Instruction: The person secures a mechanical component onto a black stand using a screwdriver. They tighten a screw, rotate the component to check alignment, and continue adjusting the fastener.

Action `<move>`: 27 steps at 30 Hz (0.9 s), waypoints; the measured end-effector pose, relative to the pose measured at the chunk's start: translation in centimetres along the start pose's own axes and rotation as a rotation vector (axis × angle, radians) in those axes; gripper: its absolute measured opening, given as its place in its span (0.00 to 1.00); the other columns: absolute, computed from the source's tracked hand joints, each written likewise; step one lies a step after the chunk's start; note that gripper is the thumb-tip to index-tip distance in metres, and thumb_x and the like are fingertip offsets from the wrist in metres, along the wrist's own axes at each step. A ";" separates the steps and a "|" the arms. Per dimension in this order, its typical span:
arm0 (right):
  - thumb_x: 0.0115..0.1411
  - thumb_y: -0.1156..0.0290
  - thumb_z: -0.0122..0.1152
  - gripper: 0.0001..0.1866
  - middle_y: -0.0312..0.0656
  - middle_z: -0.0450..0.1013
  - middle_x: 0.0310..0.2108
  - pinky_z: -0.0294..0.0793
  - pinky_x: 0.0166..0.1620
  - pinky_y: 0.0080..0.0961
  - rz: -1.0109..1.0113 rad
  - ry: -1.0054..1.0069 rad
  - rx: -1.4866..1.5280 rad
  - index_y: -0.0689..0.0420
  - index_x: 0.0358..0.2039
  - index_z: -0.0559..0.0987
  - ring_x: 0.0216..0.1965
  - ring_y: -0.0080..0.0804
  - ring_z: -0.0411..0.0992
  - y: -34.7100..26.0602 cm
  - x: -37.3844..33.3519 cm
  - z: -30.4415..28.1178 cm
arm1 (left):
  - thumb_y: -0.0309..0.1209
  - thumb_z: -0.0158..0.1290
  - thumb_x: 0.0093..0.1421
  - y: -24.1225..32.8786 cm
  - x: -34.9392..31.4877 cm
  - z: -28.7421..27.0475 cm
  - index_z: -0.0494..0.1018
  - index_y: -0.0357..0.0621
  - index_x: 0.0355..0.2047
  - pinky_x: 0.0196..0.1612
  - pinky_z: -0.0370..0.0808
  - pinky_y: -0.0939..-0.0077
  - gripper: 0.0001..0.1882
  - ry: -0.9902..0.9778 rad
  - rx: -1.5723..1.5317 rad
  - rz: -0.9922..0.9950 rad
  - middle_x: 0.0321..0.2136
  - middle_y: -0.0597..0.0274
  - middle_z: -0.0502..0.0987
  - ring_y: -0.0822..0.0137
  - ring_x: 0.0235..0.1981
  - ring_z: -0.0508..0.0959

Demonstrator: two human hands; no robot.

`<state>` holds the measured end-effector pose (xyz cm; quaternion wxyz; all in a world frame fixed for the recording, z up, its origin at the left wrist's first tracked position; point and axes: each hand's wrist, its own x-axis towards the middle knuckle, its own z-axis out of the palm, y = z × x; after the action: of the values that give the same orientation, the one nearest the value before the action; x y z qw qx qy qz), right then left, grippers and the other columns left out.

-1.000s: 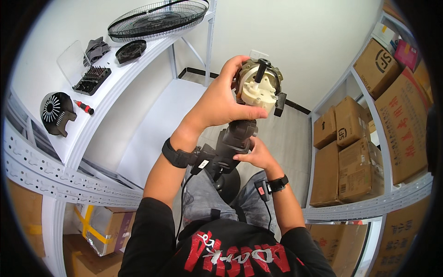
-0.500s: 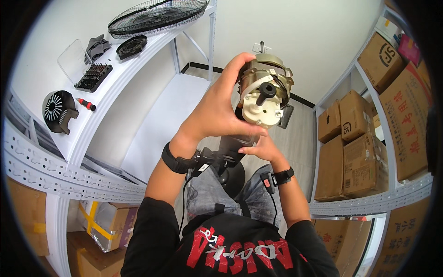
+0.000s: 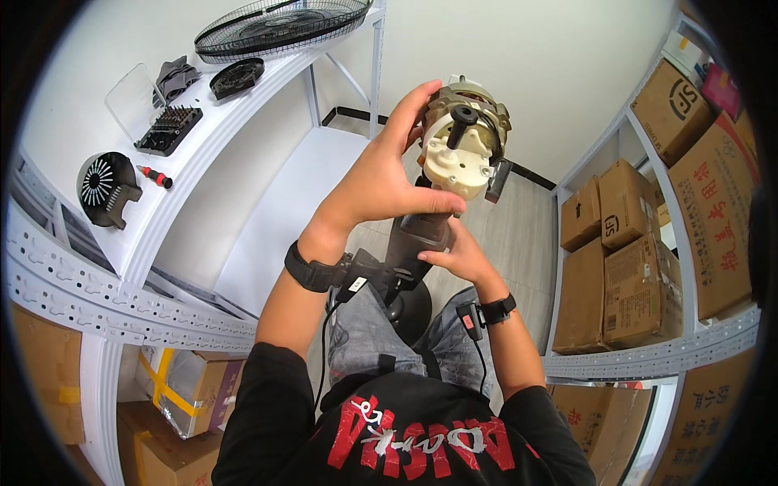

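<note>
A bare fan motor point(image 3: 474, 154) with a cream gearbox and a black knob point(image 3: 463, 120) sits at the top of a dark fan stand point(image 3: 405, 243). My left hand point(image 3: 385, 178) wraps the motor's left side, its fingers behind the casing and its thumb along the lower edge of the gearbox. Just below, my right hand point(image 3: 460, 253) is closed around the dark neck of the stand, the thumb in front and the other fingers mostly hidden. The stand's round base point(image 3: 409, 312) shows between my legs. Beside the motor, on its right, juts a small dark piece point(image 3: 498, 180).
On the left white shelf point(image 3: 174, 190) lie a fan grille point(image 3: 279, 32), a round black part point(image 3: 237, 77), a bit set point(image 3: 168, 130), a red-black screwdriver point(image 3: 155, 176), a grey cloth point(image 3: 176, 77) and a slotted motor cover point(image 3: 108, 190). Cardboard boxes point(image 3: 644, 292) fill the right rack.
The motor has tilted in my hands: its knob sits higher, and the rear shaft no longer sticks up behind it. The dark piece at its right has shifted up. Both hands keep their hold.
</note>
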<state>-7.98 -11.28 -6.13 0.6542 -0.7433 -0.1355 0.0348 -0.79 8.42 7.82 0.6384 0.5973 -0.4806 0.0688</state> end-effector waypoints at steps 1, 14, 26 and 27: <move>0.49 0.73 0.77 0.41 0.39 0.70 0.56 0.66 0.62 0.33 -0.001 0.002 -0.011 0.58 0.62 0.64 0.58 0.30 0.69 0.1 0.0 0.0 | 0.42 0.78 0.37 -0.1 0.1 0.1 0.47 0.44 0.71 0.69 0.59 0.58 0.66 0.001 -0.013 -0.002 0.64 0.51 0.62 0.56 0.66 0.63; 0.50 0.69 0.78 0.43 0.40 0.69 0.55 0.67 0.62 0.35 -0.010 -0.006 -0.036 0.59 0.63 0.62 0.57 0.32 0.69 0.7 0.0 -0.3 | 0.43 0.75 0.41 -0.7 -1.2 -0.3 0.46 0.47 0.72 0.67 0.61 0.54 0.64 0.011 0.077 0.007 0.67 0.51 0.58 0.54 0.69 0.59; 0.55 0.65 0.74 0.46 0.47 0.68 0.57 0.71 0.59 0.39 -0.032 0.054 -0.218 0.56 0.68 0.56 0.58 0.38 0.69 0.7 -0.9 -0.6 | 0.29 0.67 0.53 0.0 -5.9 -1.7 0.52 0.47 0.70 0.67 0.60 0.58 0.48 0.099 0.037 -0.190 0.69 0.54 0.58 0.56 0.70 0.57; 0.55 0.64 0.74 0.46 0.48 0.68 0.58 0.71 0.59 0.39 -0.011 0.066 -0.265 0.55 0.69 0.56 0.59 0.39 0.68 0.7 -1.4 -1.0 | 0.28 0.66 0.54 -0.1 -6.6 -2.1 0.55 0.47 0.69 0.67 0.61 0.59 0.45 0.121 0.040 -0.206 0.68 0.55 0.59 0.57 0.70 0.59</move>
<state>-8.96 -12.63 -6.85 0.5546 -0.8232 -0.1214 -0.0113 -3.07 13.34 3.57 0.6579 0.6509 -0.3759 0.0481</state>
